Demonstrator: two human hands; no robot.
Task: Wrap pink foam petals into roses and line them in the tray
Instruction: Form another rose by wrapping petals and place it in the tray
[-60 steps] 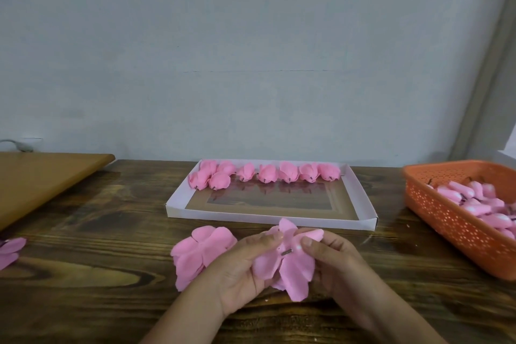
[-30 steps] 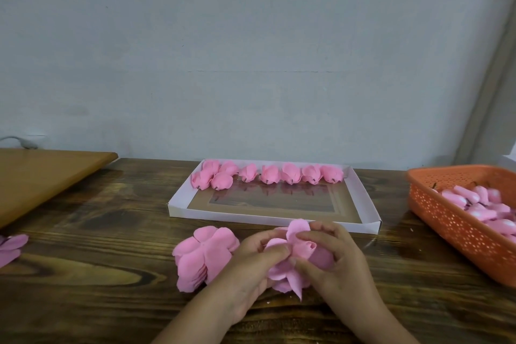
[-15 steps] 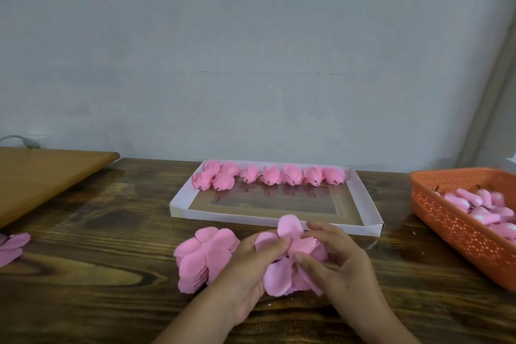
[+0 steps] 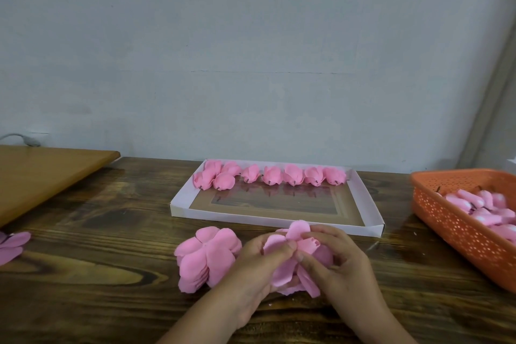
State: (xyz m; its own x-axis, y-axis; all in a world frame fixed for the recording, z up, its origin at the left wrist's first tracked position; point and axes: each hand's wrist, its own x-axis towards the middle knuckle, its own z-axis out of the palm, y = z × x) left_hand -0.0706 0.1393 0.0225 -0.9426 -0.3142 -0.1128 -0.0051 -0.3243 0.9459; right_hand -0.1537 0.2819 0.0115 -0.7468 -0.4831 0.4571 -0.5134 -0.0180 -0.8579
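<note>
Over the last two seconds I watched the loose petals fold inward: my left hand (image 4: 259,260) and right hand (image 4: 335,257) were both pinched around the half-wrapped rose (image 4: 290,262), low over the tabletop (image 4: 97,274) just before the tray (image 4: 279,220). Outer petals hung free, so I judged more wrapping remained. The row of finished roses (image 4: 272,174) was unchanged.

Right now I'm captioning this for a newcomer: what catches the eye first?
Both hands, left hand and right hand, pinch a half-wrapped rose at the table's near edge. Behind them, finished roses line the far side of the white tray; an orange basket sits right.
</note>
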